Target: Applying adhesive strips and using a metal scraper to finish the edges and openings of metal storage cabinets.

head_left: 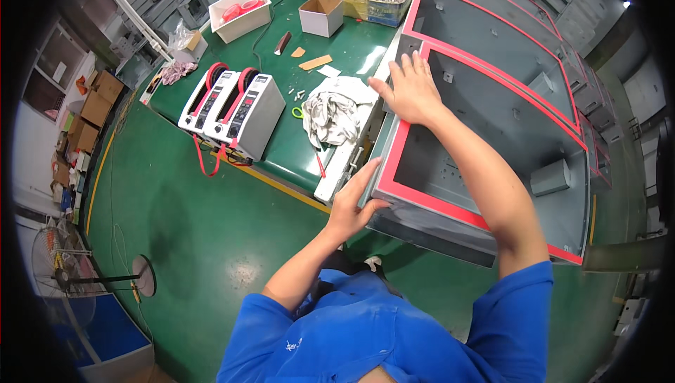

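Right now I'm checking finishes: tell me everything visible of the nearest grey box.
The box looks like grey metal, open side up, with red strips along the rim. Inside are small holes and, toward the right, a grey block. It sits right of the green table, beside a similar box. The left hand touches its near left corner; the right hand lies over its left rim, farther away.

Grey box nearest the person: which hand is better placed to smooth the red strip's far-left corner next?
Probably the right hand: it spreads over the red strip near that corner. The left hand is at the grey box's near-left corner, farther away.
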Action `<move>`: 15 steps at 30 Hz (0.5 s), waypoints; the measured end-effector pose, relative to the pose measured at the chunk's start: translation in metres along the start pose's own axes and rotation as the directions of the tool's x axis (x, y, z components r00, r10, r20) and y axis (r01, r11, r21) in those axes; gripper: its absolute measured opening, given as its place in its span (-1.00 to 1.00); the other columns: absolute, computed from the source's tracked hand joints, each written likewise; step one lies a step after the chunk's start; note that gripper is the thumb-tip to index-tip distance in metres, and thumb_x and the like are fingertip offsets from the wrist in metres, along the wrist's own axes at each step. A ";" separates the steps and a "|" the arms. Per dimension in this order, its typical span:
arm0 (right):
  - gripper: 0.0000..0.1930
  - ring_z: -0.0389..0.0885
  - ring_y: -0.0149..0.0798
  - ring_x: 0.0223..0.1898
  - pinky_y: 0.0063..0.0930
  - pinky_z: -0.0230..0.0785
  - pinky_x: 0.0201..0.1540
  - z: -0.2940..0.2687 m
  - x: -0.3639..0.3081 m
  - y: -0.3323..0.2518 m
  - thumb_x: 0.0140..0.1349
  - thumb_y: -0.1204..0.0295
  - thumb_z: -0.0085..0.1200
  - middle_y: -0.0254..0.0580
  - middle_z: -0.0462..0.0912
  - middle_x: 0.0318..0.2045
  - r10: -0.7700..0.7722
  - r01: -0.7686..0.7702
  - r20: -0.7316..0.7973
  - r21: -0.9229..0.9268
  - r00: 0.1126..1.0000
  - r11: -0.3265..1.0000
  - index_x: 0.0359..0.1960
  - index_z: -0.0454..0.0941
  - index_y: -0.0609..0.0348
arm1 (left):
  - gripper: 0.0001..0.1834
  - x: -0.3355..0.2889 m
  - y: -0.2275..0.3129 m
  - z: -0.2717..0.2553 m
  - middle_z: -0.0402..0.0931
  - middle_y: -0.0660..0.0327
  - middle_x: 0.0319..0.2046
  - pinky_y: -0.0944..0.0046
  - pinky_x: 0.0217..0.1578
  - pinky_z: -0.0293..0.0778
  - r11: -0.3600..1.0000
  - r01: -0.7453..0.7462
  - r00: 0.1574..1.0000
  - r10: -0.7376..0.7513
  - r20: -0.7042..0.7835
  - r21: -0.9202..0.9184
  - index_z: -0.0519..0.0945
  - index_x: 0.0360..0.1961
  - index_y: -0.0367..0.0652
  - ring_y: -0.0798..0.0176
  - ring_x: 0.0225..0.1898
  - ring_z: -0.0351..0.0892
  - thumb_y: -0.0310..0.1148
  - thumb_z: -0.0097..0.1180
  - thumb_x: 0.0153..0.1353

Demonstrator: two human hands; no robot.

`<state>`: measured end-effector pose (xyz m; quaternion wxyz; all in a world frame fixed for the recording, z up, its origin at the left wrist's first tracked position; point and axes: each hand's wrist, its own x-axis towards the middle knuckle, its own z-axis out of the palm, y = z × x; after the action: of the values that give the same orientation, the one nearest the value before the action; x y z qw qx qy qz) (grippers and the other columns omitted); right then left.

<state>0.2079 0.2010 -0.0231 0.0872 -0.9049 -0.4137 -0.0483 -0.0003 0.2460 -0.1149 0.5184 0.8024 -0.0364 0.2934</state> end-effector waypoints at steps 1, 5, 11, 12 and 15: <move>-0.21 -0.14 0.20 0.27 -0.09 -0.35 0.29 0.002 -0.013 -0.007 0.19 -0.18 -0.45 0.29 0.07 0.18 -0.033 0.033 0.008 -0.006 0.999 0.999 0.13 0.17 0.39 | -0.21 -0.002 -0.002 -0.001 0.26 -0.04 0.11 0.19 0.06 0.27 0.996 -0.048 0.999 0.047 0.016 0.074 0.18 0.17 -0.27 0.00 0.10 0.31 -0.51 0.25 -0.14; -0.28 -0.10 0.20 0.26 -0.08 -0.34 0.29 -0.012 -0.089 -0.047 0.21 -0.09 -0.39 0.27 0.10 0.17 -0.272 0.273 0.044 -0.014 0.961 0.962 0.13 0.20 0.39 | -0.22 -0.011 -0.004 0.011 0.28 -0.01 0.09 0.21 0.04 0.30 0.973 0.147 0.987 -0.157 -0.044 -0.180 0.13 0.20 -0.27 0.08 0.06 0.36 -0.53 0.21 -0.08; -0.19 -0.02 0.16 0.24 -0.07 -0.24 0.27 -0.032 -0.155 -0.084 0.09 -0.14 -0.20 0.30 0.11 0.15 -0.453 0.456 0.083 -0.031 0.888 0.889 0.11 0.19 0.44 | -0.30 -0.060 -0.038 -0.009 0.34 0.04 0.03 0.26 -0.07 0.42 0.913 0.368 0.925 -0.379 -0.032 -0.176 0.15 0.20 -0.20 0.20 -0.04 0.44 -0.59 0.11 0.00; -0.18 0.05 0.14 0.22 -0.08 -0.15 0.25 -0.028 -0.159 -0.084 -0.02 -0.08 -0.01 0.28 0.15 0.13 -0.470 0.469 0.010 0.025 0.883 0.883 0.09 0.21 0.44 | -0.32 -0.075 -0.047 -0.016 0.35 0.05 0.01 0.28 -0.10 0.44 0.905 0.398 0.910 -0.410 -0.056 -0.153 0.17 0.20 -0.18 0.22 -0.06 0.45 -0.60 0.10 0.01; -0.20 0.12 0.21 0.18 -0.04 -0.05 0.22 -0.020 -0.158 -0.085 -0.12 0.06 0.13 0.30 0.16 0.12 -0.515 0.521 -0.079 0.096 0.853 0.848 0.06 0.21 0.46 | -0.37 -0.118 -0.073 -0.047 0.37 0.08 -0.05 0.34 -0.16 0.48 0.891 0.449 0.876 -0.454 -0.161 -0.067 0.21 0.18 -0.15 0.26 -0.12 0.48 -0.62 0.06 0.04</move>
<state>0.0399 0.1350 -0.0183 0.1327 -0.7519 -0.6421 -0.0694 -0.0921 0.2905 -0.2204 0.5848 0.7530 0.1926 0.2323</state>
